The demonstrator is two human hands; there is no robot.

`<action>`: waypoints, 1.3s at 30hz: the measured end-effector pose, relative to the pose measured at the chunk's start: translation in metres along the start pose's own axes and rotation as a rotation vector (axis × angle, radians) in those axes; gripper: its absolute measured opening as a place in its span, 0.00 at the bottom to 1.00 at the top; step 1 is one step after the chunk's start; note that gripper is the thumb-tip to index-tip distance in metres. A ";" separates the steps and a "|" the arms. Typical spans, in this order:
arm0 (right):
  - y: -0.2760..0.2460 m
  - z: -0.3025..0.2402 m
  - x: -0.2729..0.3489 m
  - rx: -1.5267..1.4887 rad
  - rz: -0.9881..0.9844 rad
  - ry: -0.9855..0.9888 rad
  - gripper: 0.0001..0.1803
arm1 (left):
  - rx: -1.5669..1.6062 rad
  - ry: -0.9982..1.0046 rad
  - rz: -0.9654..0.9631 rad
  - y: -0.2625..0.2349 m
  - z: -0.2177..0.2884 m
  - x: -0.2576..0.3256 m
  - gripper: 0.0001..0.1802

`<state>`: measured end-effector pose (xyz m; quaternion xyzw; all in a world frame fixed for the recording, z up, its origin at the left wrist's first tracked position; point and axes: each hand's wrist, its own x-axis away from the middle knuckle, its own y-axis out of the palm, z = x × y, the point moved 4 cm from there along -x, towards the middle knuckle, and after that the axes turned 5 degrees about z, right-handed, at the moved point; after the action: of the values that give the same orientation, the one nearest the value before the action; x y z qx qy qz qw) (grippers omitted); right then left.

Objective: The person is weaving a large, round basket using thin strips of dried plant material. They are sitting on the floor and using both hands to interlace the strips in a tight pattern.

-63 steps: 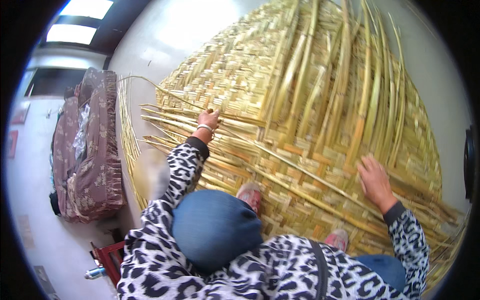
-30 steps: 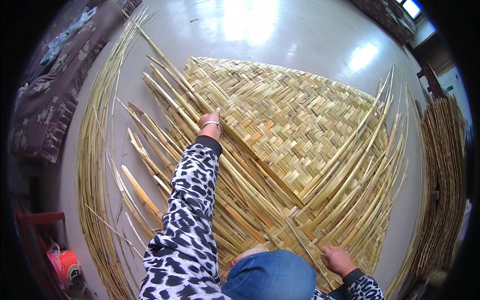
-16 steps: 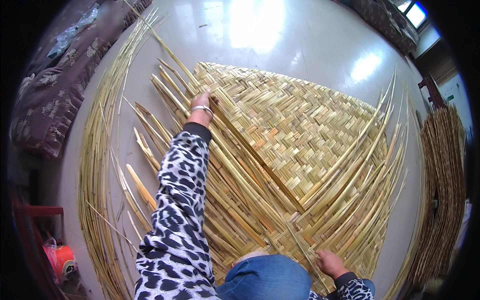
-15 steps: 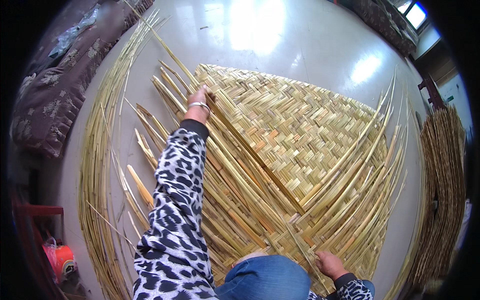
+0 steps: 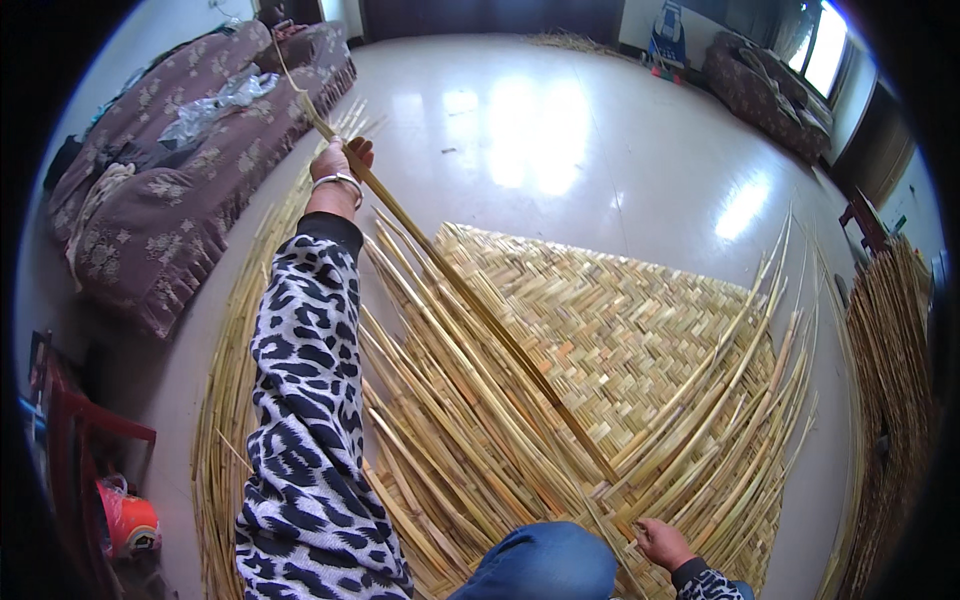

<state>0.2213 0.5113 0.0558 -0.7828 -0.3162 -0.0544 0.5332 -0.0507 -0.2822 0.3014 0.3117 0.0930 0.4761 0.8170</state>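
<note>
My left hand [image 5: 342,165], at the end of an outstretched arm, grips a long flat reed strip [image 5: 470,298]. The strip slants down to the right, lifted off the other strips, and its lower end meets the woven reed mat [image 5: 600,320]. Beyond the hand, its thin tip bends up toward the sofa. My right hand [image 5: 663,543] is low over the near part of the mat with its fingers closed; what they hold is hidden. Loose unwoven strips [image 5: 460,375] fan out to the left of the lifted strip, and more strips [image 5: 735,400] fan out on the right.
A bundle of long reeds [image 5: 225,400] lies on the floor at left, beside a patterned sofa [image 5: 170,210]. Brown reed bundles [image 5: 885,400] stand at right. A red container [image 5: 130,522] sits by a dark red stool at lower left. My jeans-clad knee [image 5: 540,565] is over the mat.
My left hand has moved up and left, raising the reed strip farther from the others. My right hand has stayed low near the same place. The view has tilted up, showing more of the room.
</note>
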 end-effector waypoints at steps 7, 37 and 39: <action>0.011 0.013 0.011 0.069 -0.088 0.023 0.21 | 0.056 0.163 -0.020 -0.022 0.157 0.002 0.13; -0.387 -0.278 -0.040 -1.558 0.282 -1.076 0.22 | -0.922 0.785 -1.425 0.152 -0.006 0.464 0.12; -0.377 -0.255 -0.034 -1.396 0.434 -1.033 0.20 | -0.885 0.837 -1.415 0.153 -0.021 0.472 0.11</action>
<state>0.0501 0.3621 0.4520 -0.8984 -0.2565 0.2270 -0.2751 0.0797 0.1746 0.4450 -0.3538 0.3582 -0.0666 0.8615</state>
